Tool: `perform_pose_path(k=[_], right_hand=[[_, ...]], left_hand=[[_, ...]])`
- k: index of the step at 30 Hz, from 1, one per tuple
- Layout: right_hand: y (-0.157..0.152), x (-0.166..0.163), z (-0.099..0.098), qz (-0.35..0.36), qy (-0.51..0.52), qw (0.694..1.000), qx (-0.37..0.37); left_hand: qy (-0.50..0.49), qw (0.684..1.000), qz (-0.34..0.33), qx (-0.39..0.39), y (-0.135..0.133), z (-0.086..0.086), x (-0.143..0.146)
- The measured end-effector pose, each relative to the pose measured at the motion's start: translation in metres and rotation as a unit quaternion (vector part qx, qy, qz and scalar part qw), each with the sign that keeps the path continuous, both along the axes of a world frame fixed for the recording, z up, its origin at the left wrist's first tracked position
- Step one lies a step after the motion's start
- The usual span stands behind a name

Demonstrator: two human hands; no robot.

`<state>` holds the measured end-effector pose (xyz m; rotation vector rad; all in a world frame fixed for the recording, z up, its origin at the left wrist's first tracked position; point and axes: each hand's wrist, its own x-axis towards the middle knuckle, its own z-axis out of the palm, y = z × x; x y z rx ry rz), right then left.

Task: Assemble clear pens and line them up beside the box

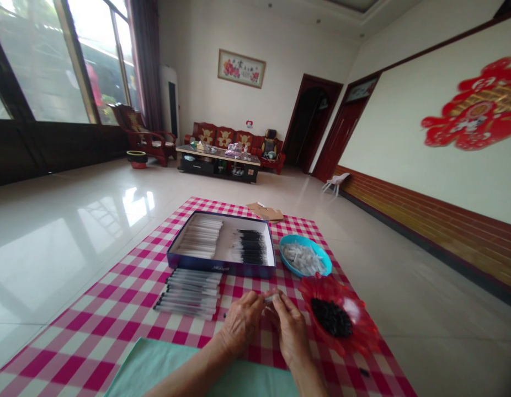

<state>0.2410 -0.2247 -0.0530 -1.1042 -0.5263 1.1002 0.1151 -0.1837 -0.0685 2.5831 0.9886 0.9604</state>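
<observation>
My left hand (244,318) is closed around a pen, mostly hidden in the fist; a small dark end shows at its left side. The fingers of my right hand (292,322) are pinched on a translucent pen cap (271,299) at the other end, touching the left fingers. Left of my hands lies a row of clear pens (191,292) with black ends. Behind them, a dark blue box lid (222,269) holds white pen barrels (201,236) on its left and black ink refills (251,246) on its right.
A blue bowl (285,266) of clear caps (303,258) and a red petal-edged bowl (365,325) of small black plugs (332,318) stand at right. One black piece (364,373) lies near the checked tablecloth's (94,320) right edge. Green cloth (156,358) lies under my forearms; cardboard (267,213) lies behind.
</observation>
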Motion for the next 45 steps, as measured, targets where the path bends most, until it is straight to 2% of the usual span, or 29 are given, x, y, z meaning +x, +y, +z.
perform_pose_path(k=[10,14,17,19,23,27,31,41,45], right_hand=[[0.002,-0.002,-0.005,-0.016,0.011,1.0,-0.011],[0.003,0.0,-0.009,-0.006,0.023,1.0,0.001],[0.004,0.002,-0.013,-0.001,0.015,1.0,0.02],[0.004,0.003,-0.015,0.001,0.003,0.999,0.033],[0.005,0.006,-0.015,-0.021,-0.023,0.999,0.027],[0.005,0.008,-0.013,-0.016,-0.023,0.999,0.018],[0.005,0.008,-0.01,0.005,-0.017,1.0,0.024],[0.004,0.002,-0.007,-0.001,-0.006,1.0,-0.007],[0.004,0.002,-0.015,-0.012,-0.043,0.999,0.017]], left_hand=[[0.044,0.999,0.001,-0.015,-0.001,-0.004,0.001],[0.07,0.997,0.008,-0.026,-0.002,0.003,0.003],[0.08,0.997,-0.017,-0.006,-0.003,0.01,0.004],[0.089,0.996,-0.005,0.003,-0.002,0.011,0.003],[0.092,0.993,0.066,-0.025,-0.001,0.002,0.002],[0.078,0.995,0.06,-0.014,-0.001,-0.009,0.003],[0.062,0.996,0.061,-0.008,0.001,-0.012,0.004],[0.068,0.994,0.077,-0.026,-0.002,-0.006,0.006],[0.088,0.992,0.071,-0.051,-0.002,0.001,0.007]])
